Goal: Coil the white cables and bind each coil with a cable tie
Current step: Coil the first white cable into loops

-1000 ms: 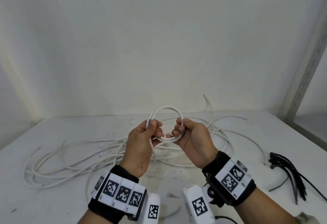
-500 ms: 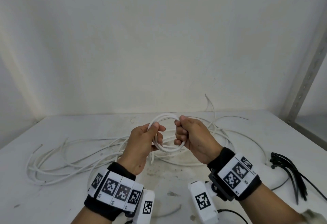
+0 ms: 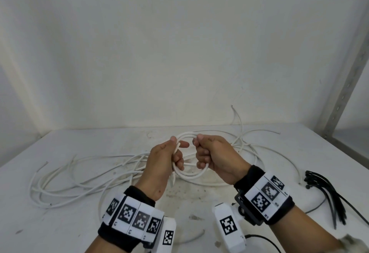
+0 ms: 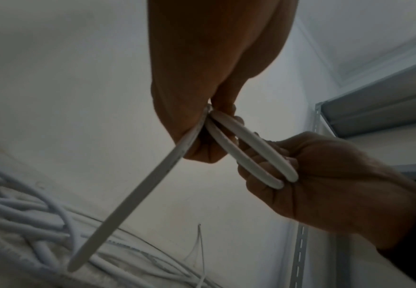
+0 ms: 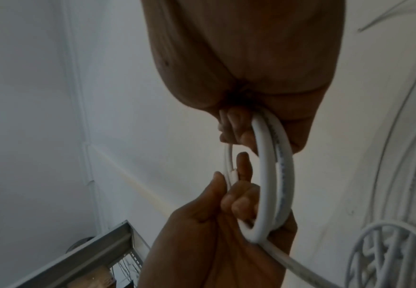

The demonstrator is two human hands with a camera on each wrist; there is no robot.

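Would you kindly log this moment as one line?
stage: coiling | left hand: grips small white cable coil | right hand: grips coil | black cable ties: untouched

Your right hand (image 5: pixel 246 64) fills the top, fingers curled round a small white cable coil (image 5: pixel 267 175). Your left hand (image 5: pixel 217 239) grips the coil's lower part from below; a cable strand runs off lower right. Loose cables (image 5: pixel 394 251) lie right; a metal shelf frame (image 5: pixel 83 259) stands lower left.

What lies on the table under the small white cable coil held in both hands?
Loose white cables sprawl on the stained white table beneath the small white cable coil; both hands hide part of the tangle.
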